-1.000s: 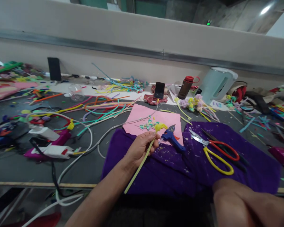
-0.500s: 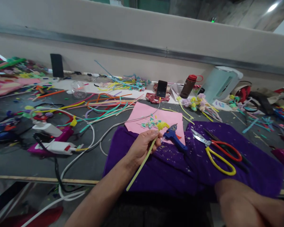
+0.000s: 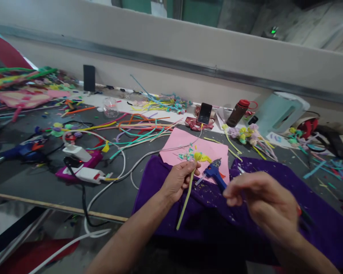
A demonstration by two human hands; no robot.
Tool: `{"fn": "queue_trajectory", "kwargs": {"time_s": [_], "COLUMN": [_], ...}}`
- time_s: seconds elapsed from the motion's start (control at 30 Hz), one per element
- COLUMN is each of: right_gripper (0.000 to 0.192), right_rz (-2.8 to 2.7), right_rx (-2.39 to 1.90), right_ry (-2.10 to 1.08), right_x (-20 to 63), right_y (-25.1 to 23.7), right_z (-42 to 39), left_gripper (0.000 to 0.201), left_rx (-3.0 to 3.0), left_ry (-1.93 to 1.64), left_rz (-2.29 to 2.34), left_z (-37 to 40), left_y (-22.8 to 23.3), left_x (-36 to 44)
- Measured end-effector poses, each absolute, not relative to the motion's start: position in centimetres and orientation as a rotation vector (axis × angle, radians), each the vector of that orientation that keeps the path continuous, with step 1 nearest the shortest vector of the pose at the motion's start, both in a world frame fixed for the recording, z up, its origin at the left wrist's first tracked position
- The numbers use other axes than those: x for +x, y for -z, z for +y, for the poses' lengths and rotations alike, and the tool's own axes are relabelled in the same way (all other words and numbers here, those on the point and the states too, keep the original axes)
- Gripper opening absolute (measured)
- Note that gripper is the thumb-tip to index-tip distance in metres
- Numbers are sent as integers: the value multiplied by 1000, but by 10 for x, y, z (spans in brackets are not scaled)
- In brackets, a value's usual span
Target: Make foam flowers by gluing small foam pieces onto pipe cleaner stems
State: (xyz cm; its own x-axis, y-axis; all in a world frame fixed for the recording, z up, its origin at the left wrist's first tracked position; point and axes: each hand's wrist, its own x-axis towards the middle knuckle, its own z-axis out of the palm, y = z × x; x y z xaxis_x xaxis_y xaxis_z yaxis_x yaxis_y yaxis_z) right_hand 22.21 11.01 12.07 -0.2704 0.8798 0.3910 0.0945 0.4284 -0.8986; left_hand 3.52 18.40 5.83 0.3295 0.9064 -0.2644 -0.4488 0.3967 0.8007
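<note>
My left hand (image 3: 178, 180) pinches a yellow-green pipe cleaner (image 3: 185, 207) near its top. A small yellow fuzzy ball (image 3: 198, 156) sits at the upper end, just above my fingertips. Beside it a blue glue gun (image 3: 215, 176) lies on the pink sheet (image 3: 174, 140) and purple cloth (image 3: 151, 179), its nozzle pointing away from me. Over the cloth, my right hand (image 3: 264, 201) is slightly blurred, fingers loosely bent, with nothing visible in them. Its fingertips are near the glue gun's handle; I cannot tell if they touch. Scissors (image 3: 241, 170) are mostly hidden behind this hand.
Small fuzzy cuttings (image 3: 185, 156) lie on the pink sheet. A white cable (image 3: 148, 151) crosses the table from the phone (image 3: 205, 113). Chargers (image 3: 87, 174) and a power strip (image 3: 95, 158) stand left. A bottle (image 3: 237, 114) and loose pipe cleaners (image 3: 143, 127) are farther back.
My right hand has risen from the lower right and moved left toward the glue gun, covering most of the scissors. My left hand still holds the pipe cleaner. The view has shifted left.
</note>
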Motion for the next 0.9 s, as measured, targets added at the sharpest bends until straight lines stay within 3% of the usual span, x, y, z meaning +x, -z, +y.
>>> {"fn": "queue_trajectory", "kwargs": {"time_s": [0.1, 0.2, 0.37, 0.63, 0.9], "right_gripper": [15, 14, 32, 45, 25], "right_rz": [-1737, -1980, -2323, -2307, -2125], "right_rx": [-1057, -1335, -1825, -2104, -1994], "right_ry": [-866, -458, -106, 31, -237], "right_x": [228, 238, 246, 238, 254], "right_y": [-104, -86, -66, -60, -62], "right_z": [131, 151, 165, 169, 178], "left_gripper": [27, 26, 23, 20, 20], "left_rx": [660, 637, 607, 565, 525], "left_ry": [-987, -990, -998, -961, -965], "left_rz": [805, 816, 823, 777, 757], "left_z": [186, 189, 192, 190, 190], "left_y": [-58, -57, -56, -61, -63], "left_x": [34, 33, 31, 28, 27]}}
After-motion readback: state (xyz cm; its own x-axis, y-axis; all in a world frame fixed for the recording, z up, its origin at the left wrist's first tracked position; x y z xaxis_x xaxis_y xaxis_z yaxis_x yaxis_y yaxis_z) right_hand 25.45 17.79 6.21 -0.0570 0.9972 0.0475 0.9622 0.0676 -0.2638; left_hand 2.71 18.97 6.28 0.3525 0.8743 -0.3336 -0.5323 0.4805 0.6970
